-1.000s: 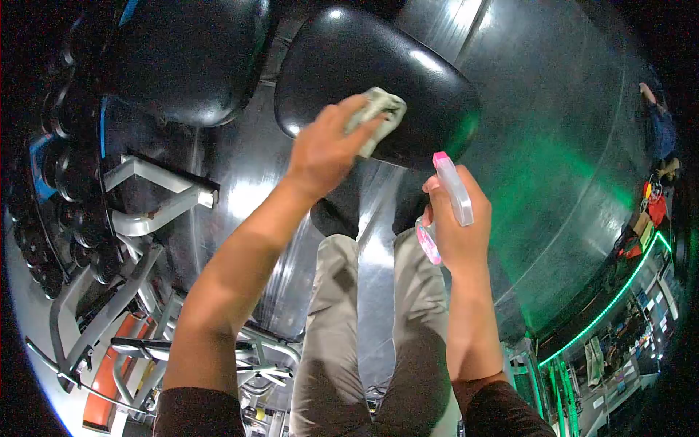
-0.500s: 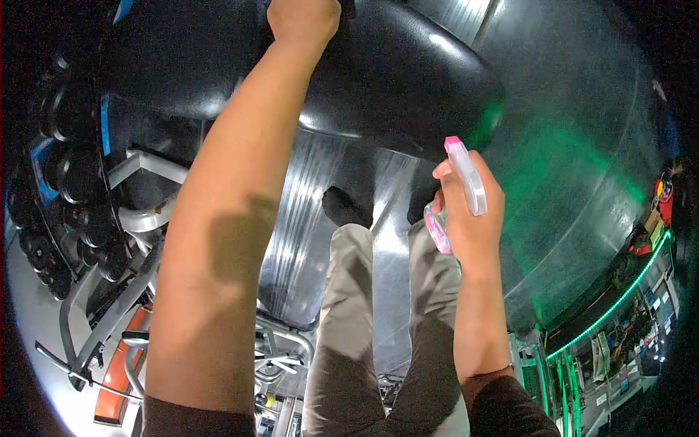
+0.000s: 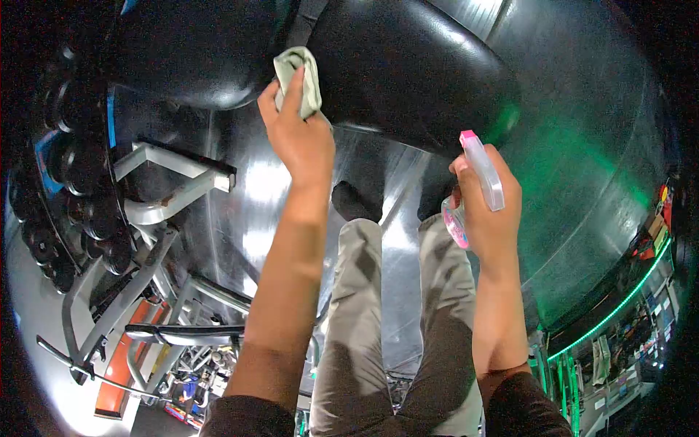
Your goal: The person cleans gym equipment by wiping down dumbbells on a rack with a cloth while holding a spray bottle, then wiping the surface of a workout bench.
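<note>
A folded pale green cloth (image 3: 309,87) is in my left hand (image 3: 300,138), with the fingers pressed over it. That hand is at the near edge of a black padded bench (image 3: 408,65), close to the gap beside a second black pad (image 3: 196,51). Whether the cloth touches the padding I cannot tell. On the right, my right hand (image 3: 495,204) is wrapped around a spray bottle (image 3: 483,171) with a pink nozzle tip and a clear-white trigger head. Part of its pink label shows below the fingers, and the rest of the bottle is hidden by the hand.
Racked dumbbells (image 3: 80,175) line the left side, beside a grey metal frame (image 3: 175,175). My legs (image 3: 357,306) and dark shoes stand on the shiny dark floor (image 3: 582,182). A green light strip (image 3: 619,309) runs along the right.
My left hand has come back from the far side of the pads toward me, and the cloth in it now shows. My right hand with the spray bottle has shifted slightly right.
</note>
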`<action>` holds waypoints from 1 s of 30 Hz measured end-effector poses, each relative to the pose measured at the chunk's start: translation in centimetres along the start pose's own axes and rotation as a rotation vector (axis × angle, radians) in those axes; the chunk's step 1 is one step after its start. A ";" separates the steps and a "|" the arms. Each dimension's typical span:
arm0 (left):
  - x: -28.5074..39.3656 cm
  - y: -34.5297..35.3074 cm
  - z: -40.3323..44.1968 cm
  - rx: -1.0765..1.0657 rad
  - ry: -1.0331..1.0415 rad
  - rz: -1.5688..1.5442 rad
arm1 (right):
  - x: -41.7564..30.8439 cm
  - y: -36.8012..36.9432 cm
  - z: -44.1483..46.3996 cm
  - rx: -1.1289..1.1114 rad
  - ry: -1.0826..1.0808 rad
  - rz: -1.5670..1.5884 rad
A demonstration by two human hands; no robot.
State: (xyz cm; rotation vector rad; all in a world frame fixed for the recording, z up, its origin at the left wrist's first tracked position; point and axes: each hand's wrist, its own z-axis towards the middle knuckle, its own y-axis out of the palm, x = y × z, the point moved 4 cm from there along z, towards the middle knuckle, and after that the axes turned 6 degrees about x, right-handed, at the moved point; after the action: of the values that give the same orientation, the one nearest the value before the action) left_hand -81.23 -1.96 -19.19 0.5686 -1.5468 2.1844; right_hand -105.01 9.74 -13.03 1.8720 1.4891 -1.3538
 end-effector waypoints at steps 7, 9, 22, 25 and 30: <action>-1.1 0.3 -0.7 0.069 -0.234 -0.034 | -1.8 1.3 1.3 -0.033 -0.023 -0.041; -1.8 1.4 1.9 0.021 -0.260 0.073 | -2.0 1.5 1.8 -0.056 -0.048 -0.050; 4.2 2.6 -10.0 0.376 -0.849 -0.238 | -3.2 -0.1 4.5 -0.239 -0.053 -0.103; 9.3 5.8 -14.0 0.395 -1.079 -0.310 | -3.5 -1.3 5.2 -0.308 -0.081 -0.234; 12.5 6.1 -15.6 0.395 -1.204 -0.493 | -5.7 -0.8 6.4 -0.368 -0.084 -0.250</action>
State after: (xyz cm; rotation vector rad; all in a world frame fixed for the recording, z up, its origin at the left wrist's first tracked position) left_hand -96.48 12.10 -21.89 2.3926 -1.1183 1.7401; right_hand -108.34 2.07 -10.94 1.4229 1.8298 -1.1451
